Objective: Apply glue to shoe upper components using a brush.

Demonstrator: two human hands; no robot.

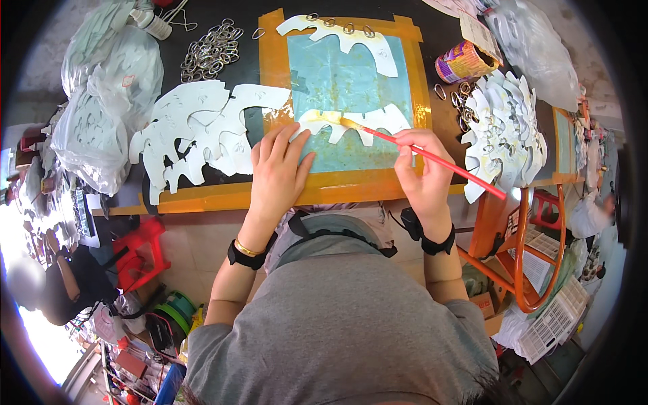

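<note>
On a pale blue work mat [337,81] edged with orange tape, the left hand [277,172] pressed flat, fingers spread, on a white scalloped cut-out piece [351,125]. The right hand [425,175] gripped a red-handled brush [432,156], its tip on that piece.

Left hand [277,172] flat, palm down, fingers spread forward. Right hand [426,177] curled in a closed pinch grip, apparently thumb against forefinger. Both forearms extended forward.

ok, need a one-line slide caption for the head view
Left hand pins a white cut-out piece on the blue mat while the right hand brushes it with a red-handled brush.
</note>
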